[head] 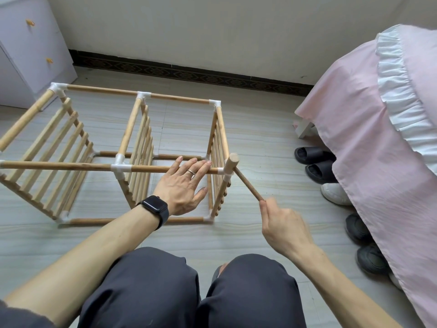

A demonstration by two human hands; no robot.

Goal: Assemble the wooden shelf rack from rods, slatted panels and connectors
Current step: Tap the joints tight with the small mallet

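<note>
Our left hand (182, 185) lies flat, fingers straight, on the rack's (130, 129) near top rod (71, 166). Our right hand (281, 221) grips the mallet (248, 185), whose head is at the rack's right corner connector (222, 171). A glancing blow could crack that connector or skew the rod. The rack lies sideways on the floor, its long axis left to right.

i see the shelf rack (128, 129) lying on its side on the floor, across the left and centre of the frame. three slatted panels (142, 143) stand on edge, left, middle and right, joined by long rods (59, 165) in white connectors (120, 168). a wooden mallet (233, 162) meets the near right corner, handle slanting down to the right.
</note>
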